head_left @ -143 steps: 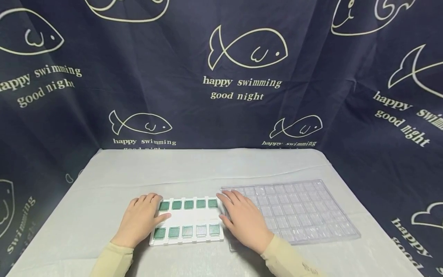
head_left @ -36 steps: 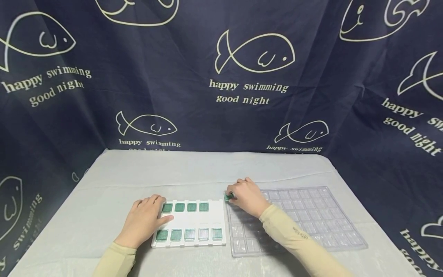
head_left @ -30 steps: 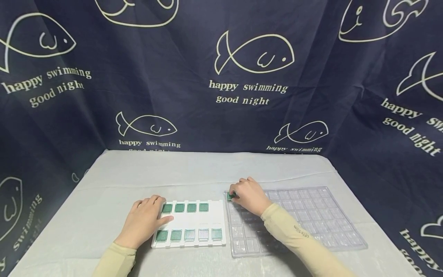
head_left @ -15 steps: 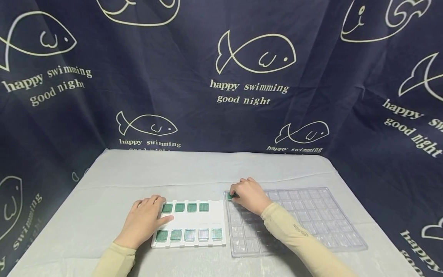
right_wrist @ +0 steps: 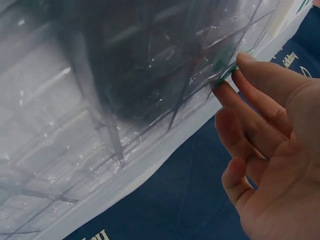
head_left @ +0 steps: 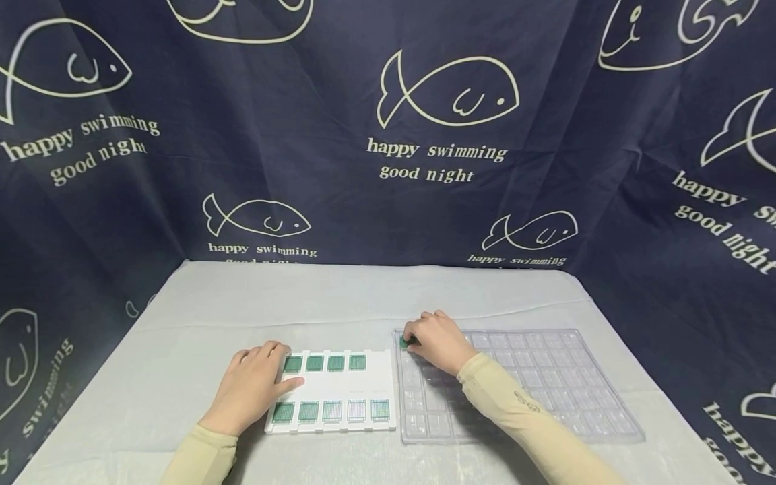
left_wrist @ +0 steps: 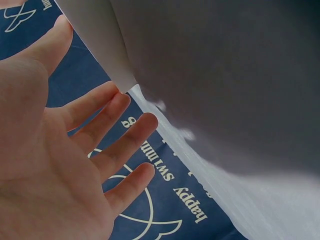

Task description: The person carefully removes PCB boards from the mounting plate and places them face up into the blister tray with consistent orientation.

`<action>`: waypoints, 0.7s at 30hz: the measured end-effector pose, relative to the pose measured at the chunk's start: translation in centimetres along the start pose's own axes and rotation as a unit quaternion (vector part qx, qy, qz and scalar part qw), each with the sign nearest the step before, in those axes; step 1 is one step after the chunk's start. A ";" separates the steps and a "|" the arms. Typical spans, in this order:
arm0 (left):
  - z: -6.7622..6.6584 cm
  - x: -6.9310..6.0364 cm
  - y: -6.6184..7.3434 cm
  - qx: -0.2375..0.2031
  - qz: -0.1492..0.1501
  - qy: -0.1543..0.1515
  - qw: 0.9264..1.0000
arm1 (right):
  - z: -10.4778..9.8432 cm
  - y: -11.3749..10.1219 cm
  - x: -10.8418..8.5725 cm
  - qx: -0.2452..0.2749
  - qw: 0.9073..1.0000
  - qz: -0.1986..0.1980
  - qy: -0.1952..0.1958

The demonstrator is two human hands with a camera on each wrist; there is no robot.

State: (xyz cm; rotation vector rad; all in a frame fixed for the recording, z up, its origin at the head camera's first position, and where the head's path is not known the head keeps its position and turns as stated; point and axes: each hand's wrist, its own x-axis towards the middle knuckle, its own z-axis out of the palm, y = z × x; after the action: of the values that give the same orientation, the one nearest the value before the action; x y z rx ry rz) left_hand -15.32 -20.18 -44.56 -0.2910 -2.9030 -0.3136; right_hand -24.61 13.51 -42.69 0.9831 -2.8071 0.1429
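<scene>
In the head view a white tray (head_left: 327,382) holds two rows of green square boards, with a bare spot at its back right. My left hand (head_left: 248,385) rests on the tray's left edge, thumb on top; the left wrist view shows the hand (left_wrist: 75,145) with fingers extended against the tray's edge (left_wrist: 100,45). At the back left corner of the clear compartment tray (head_left: 545,377), my right hand (head_left: 439,341) pinches a green board (head_left: 403,342). Thumb and fingertips of that hand (right_wrist: 280,135) hold the board (right_wrist: 228,73) tilted in the right wrist view.
The white-covered table (head_left: 339,289) extends behind both trays. A dark blue curtain (head_left: 339,135) with fish drawings and lettering stands at the back and sides. The clear tray lies just right of the white one, and my right forearm (head_left: 521,417) crosses over it.
Since the earliest frame, my right hand has taken the back right board from the white tray and moved it to the clear tray's corner. The clear tray has lately shifted slightly. My left hand stays put.
</scene>
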 end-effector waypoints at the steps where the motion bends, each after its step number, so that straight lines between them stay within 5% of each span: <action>1: 0.0 0.0 0.0 0.000 0.000 0.000 1.000 | 0.0 0.0 0.0 -0.002 1.000 0.001 0.001; 21: 0.0 -0.1 0.1 -0.001 0.002 0.001 1.000 | 0.0 -0.1 0.4 -0.051 0.998 -0.019 0.020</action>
State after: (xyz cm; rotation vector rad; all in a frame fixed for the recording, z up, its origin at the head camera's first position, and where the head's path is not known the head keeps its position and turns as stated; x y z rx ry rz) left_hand -15.24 -20.06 -44.58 -0.2960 -2.9002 -0.3170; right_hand -24.86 13.21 -42.56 0.9992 -2.7279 0.0124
